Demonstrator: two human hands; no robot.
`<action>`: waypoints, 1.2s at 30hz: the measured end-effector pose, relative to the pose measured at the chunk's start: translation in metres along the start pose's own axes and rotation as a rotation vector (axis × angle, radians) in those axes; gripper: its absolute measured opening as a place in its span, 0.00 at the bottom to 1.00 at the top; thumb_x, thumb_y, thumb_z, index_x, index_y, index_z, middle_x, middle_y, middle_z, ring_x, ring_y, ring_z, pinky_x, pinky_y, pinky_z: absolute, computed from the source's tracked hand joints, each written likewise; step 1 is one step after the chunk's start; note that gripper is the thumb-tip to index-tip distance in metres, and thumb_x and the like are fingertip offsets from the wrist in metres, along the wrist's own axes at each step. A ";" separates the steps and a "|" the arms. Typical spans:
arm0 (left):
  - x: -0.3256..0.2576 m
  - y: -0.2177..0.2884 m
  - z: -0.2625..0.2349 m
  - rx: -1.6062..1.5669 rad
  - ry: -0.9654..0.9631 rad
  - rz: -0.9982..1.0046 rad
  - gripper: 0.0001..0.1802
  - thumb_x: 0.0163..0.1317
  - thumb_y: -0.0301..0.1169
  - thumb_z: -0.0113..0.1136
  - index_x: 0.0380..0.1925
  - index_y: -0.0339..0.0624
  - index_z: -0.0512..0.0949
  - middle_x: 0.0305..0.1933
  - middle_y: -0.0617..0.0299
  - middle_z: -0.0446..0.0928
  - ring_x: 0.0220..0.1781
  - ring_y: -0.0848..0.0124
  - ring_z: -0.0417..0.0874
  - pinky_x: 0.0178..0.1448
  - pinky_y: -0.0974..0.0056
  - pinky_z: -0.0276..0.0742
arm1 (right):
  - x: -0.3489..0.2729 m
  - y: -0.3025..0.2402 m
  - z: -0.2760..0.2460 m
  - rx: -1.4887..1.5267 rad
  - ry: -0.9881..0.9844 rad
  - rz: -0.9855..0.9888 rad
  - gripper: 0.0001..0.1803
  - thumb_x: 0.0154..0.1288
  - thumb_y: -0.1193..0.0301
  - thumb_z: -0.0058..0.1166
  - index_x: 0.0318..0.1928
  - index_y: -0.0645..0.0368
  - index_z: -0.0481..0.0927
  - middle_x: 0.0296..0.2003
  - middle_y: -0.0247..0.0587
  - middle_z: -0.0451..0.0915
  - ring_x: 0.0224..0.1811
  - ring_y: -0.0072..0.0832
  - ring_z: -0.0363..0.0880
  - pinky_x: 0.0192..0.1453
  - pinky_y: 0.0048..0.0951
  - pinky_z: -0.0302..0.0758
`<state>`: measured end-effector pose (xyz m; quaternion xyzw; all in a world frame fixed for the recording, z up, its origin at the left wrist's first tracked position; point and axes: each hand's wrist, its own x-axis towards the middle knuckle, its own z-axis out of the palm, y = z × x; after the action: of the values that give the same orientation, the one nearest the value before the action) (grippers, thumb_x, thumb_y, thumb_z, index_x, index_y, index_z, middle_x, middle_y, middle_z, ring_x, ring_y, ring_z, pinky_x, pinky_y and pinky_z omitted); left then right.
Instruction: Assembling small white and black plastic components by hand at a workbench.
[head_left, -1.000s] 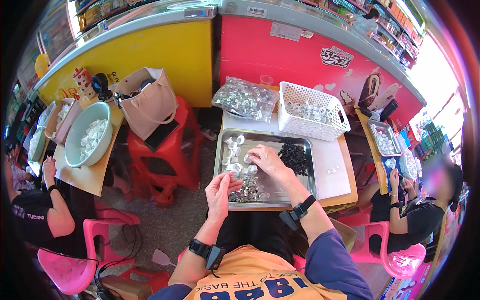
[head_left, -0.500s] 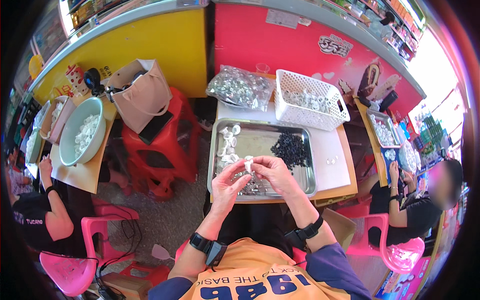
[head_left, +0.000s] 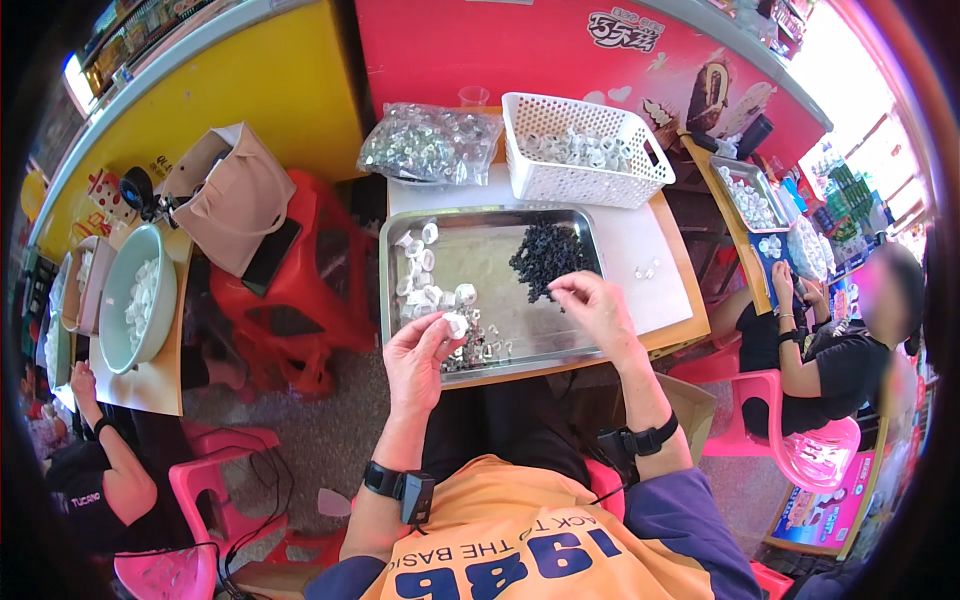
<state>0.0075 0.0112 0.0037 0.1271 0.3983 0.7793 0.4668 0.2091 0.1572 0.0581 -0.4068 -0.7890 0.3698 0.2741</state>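
Observation:
Between the thumb and fingers of my left hand (head_left: 415, 355) is a small white plastic part (head_left: 456, 325), held over the near left of a metal tray (head_left: 470, 372). My right hand (head_left: 597, 305) reaches to the near edge of a pile of small black parts (head_left: 548, 255), its fingertips pinched together. Whatever those fingertips hold is too small to make out. Along the tray's left side lie several white plastic parts (head_left: 410, 285). Small metallic pieces (head_left: 485, 345) are scattered by the tray's near edge, partly behind my left hand.
A clear bag of shiny pieces (head_left: 430, 145) and a white perforated basket (head_left: 590, 185) of pale parts stand behind the tray. A few tiny white bits (head_left: 648, 270) lie right of it. Red stools (head_left: 290, 290) stand left; co-workers sit at both sides.
My hands have separated. The left keeps the white part and has moved left; the right has gone to the black pile. The whole view has shifted slightly.

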 end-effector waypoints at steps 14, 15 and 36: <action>-0.001 0.015 -0.001 -0.108 0.001 -0.122 0.04 0.64 0.23 0.53 0.38 0.38 0.72 0.45 0.47 0.79 0.44 0.56 0.84 0.43 0.63 0.86 | -0.009 0.007 0.053 -0.271 -0.398 -0.218 0.08 0.58 0.70 0.55 0.37 0.59 0.80 0.35 0.45 0.78 0.42 0.42 0.77 0.47 0.37 0.73; 0.001 0.013 -0.004 -0.133 -0.009 -0.129 0.04 0.64 0.23 0.54 0.39 0.39 0.72 0.45 0.48 0.79 0.45 0.57 0.84 0.45 0.62 0.85 | -0.007 0.010 0.055 -0.299 -0.424 -0.228 0.09 0.58 0.69 0.55 0.37 0.59 0.80 0.35 0.45 0.78 0.42 0.42 0.76 0.47 0.37 0.73; 0.007 0.010 -0.013 -0.232 -0.066 -0.164 0.05 0.63 0.22 0.56 0.38 0.39 0.74 0.44 0.54 0.78 0.51 0.60 0.80 0.55 0.60 0.81 | -0.001 0.021 0.039 1.098 -0.235 0.586 0.07 0.64 0.75 0.53 0.41 0.63 0.77 0.33 0.40 0.81 0.32 0.23 0.80 0.36 0.21 0.78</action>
<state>-0.0102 0.0081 0.0013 0.0648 0.2992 0.7747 0.5533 0.1900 0.1507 0.0181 -0.3627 -0.3651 0.8226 0.2419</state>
